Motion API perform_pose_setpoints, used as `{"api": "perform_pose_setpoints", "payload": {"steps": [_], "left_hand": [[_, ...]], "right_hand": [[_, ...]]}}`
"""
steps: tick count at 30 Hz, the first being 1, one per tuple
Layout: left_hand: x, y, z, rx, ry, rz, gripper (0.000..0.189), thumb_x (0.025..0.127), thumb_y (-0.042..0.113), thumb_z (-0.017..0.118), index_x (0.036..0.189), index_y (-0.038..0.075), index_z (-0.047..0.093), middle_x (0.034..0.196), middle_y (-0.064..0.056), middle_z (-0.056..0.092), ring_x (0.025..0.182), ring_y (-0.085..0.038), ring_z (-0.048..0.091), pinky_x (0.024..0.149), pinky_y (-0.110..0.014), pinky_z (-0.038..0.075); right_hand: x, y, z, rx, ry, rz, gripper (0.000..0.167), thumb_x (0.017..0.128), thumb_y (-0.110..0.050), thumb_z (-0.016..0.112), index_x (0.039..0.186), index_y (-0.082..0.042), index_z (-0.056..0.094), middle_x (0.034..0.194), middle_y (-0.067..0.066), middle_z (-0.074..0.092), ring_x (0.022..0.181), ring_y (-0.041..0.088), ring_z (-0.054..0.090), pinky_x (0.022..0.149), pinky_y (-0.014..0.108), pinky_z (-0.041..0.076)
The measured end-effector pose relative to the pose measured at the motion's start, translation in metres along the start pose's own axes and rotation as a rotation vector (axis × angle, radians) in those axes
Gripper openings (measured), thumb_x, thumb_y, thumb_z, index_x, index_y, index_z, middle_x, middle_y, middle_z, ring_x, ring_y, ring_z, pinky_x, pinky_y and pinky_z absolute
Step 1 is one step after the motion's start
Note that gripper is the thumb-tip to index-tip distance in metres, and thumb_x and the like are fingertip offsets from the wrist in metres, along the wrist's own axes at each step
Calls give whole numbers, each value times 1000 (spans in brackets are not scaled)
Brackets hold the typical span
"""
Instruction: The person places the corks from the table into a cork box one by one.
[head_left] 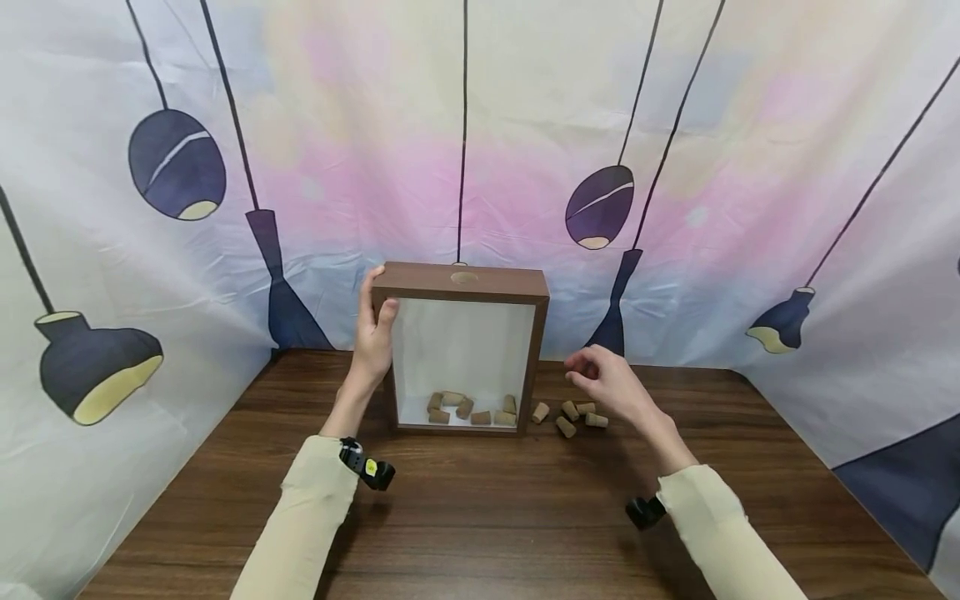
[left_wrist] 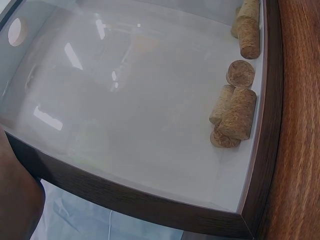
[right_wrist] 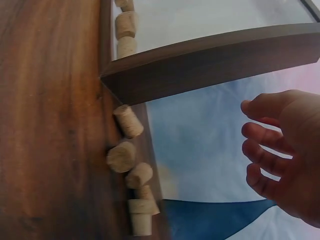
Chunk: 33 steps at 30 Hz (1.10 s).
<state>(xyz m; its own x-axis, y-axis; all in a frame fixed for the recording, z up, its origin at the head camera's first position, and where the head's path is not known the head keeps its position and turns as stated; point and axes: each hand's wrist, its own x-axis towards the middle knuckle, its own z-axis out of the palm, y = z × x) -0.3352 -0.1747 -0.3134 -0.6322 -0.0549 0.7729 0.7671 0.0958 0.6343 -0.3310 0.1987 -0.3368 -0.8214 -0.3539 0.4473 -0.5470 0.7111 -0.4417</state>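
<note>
A brown wooden shadow box frame point(head_left: 483, 281) with a clear front stands upright on the table. Through its front, several corks point(head_left: 481, 418) show along the bottom; the left wrist view has these corks point(left_wrist: 240, 112) close up. My left hand point(head_left: 372, 337) grips the frame's upper left side, thumb at the front and fingers round the outer side. To the right of the frame is my right hand point(head_left: 611, 383), raised above loose corks point(head_left: 566, 427) on the tabletop. Its fingers are loosely bent, with nothing between them in the right wrist view.
An oval hole point(head_left: 464, 277) is cut in the frame's top. The dark wooden table point(head_left: 480, 517) reaches back to a fabric backdrop point(head_left: 495, 150) printed with hanging lamps. Black wrist cameras point(head_left: 375, 473) are strapped to both forearms.
</note>
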Motion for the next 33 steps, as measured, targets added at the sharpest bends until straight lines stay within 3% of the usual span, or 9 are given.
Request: {"api": "perform_pose_setpoints", "payload": {"steps": [6, 18, 27, 33], "left_hand": [[0, -1, -1, -8, -9, 16, 64, 106, 39, 44, 153, 2, 22, 163, -16, 14, 148, -24, 15, 115, -47, 17], [0, 0, 0, 3, 2, 16, 66, 105, 40, 45, 154, 3, 22, 163, -17, 16, 152, -28, 11, 119, -53, 13], [-3, 1, 2, 14, 5, -9, 71, 105, 43, 46, 158, 7, 17, 166, -12, 10, 148, -26, 15, 116, -52, 19], [-7, -1, 2, 8, 8, -30, 75, 104, 46, 45, 160, 9, 13, 167, -13, 7, 153, -27, 8, 119, -55, 16]], "right_hand": [[-11, 11, 13, 30, -25, 32, 14, 94, -14, 70, 107, -9, 71, 95, 3, 66, 79, 11, 59, 70, 26, 49], [-29, 25, 36, 66, -109, 99, 19, 93, -11, 69, 110, -4, 70, 96, 5, 66, 77, 12, 59, 67, 26, 47], [-30, 32, 40, 53, -198, 119, 19, 92, -8, 68, 111, -4, 68, 99, 7, 66, 82, 15, 60, 70, 32, 49], [-31, 31, 39, 44, -237, 119, 20, 90, -6, 69, 110, -3, 68, 100, 10, 66, 82, 17, 58, 72, 34, 48]]}}
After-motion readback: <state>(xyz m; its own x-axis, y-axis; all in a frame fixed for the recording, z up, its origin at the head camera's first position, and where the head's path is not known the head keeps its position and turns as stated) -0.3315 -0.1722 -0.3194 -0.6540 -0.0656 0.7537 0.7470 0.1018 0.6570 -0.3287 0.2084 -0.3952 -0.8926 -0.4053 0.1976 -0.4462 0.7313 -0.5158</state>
